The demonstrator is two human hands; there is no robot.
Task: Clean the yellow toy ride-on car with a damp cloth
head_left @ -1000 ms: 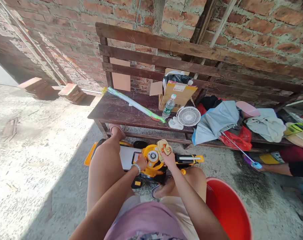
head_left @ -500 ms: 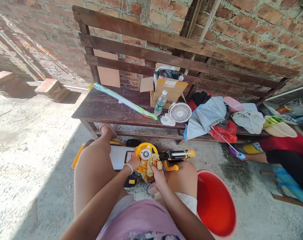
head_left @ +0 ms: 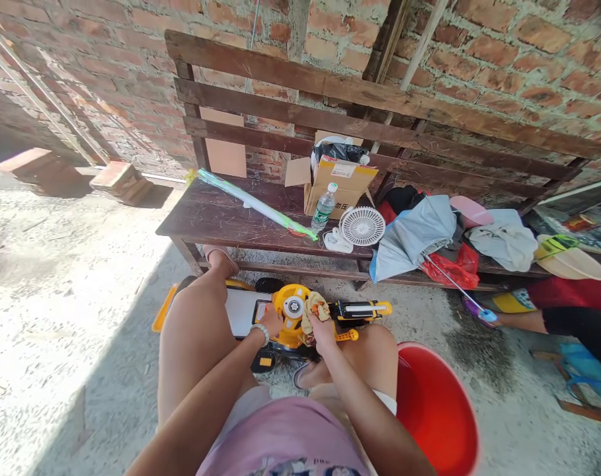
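At the steering wheel's [head_left: 294, 305] right, your right hand [head_left: 323, 332] pinches a cloth [head_left: 309, 316]; your left hand's [head_left: 272, 322] fingers are unclear; work seems unfinished.

- Two bare hands of the person: one left hand [head_left: 271, 322], one right hand [head_left: 322, 332]
- One cloth [head_left: 313, 303]
- One ride-on toy [head_left: 240, 313], with one steering wheel [head_left: 294, 306]
- One red bucket [head_left: 434, 396]
- One wooden bench [head_left: 215, 218]
- One cardboard box [head_left: 342, 188], one plastic bottle [head_left: 324, 209], one white fan [head_left: 363, 226]
- One long wrapped tube [head_left: 255, 205]
- One umbrella [head_left: 419, 228]
- Two brick stacks [head_left: 123, 182], though the bricks in each are hard to count
- One other person [head_left: 572, 324]
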